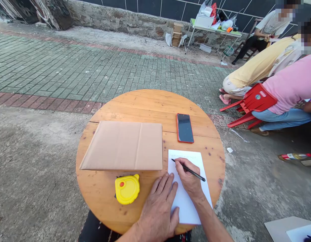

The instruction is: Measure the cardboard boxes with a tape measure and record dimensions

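Observation:
A white sheet of paper lies on the round wooden table, with a line of small writing near its top edge. My right hand grips a black pen, its tip close to the paper just below that writing. Flat across the paper's left edge and the tabletop rests my left hand, fingers stretched out and holding nothing. Left of it sits a yellow tape measure with a red button. A closed cardboard box is beyond the tape measure. Above the paper lies a phone in a red case.
The round table stands on concrete beside brick paving. To the right, a person in pink sits by a red plastic chair, with others behind. A loaded folding table is against the wall. A bottle lies on the ground.

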